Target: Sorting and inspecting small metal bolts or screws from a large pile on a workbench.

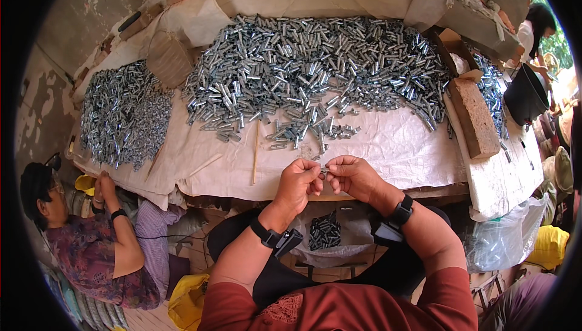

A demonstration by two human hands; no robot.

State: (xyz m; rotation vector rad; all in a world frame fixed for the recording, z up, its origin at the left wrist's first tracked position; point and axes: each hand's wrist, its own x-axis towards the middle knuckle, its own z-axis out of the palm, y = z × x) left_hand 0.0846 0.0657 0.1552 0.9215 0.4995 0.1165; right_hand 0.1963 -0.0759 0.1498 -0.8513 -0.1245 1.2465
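From where I'm standing, both hands are meeting just over the near edge of the cloth-covered bench (406, 152), and a small metal part (324, 170) is sitting between their fingertips. The left hand (297, 180) is pinching with thumb and fingers bent inward; the right hand (353, 175) is gripping from the other side in the same way. Whether they are holding one piece or two fitted together, I can't tell, since the fingers are covering most of it.

For good handling, one hand should be steadying the part while the other is doing the finer moving. The tips should be pressing lightly and squarely, because a piece this small and smooth is probably slipping or twisting easily. Working low over the bench is helping, as a dropped part would be landing on cloth; drifting back would be risking the sack (354, 228) below, where a dark heap (324, 232) is lying.

Beyond the hands, the big pile (315, 58) of metal tubes is spreading across the bench, its loose front edge reaching near the fingers. A thin stick (255, 155) is lying to the left, so the left wrist should be staying clear of it.
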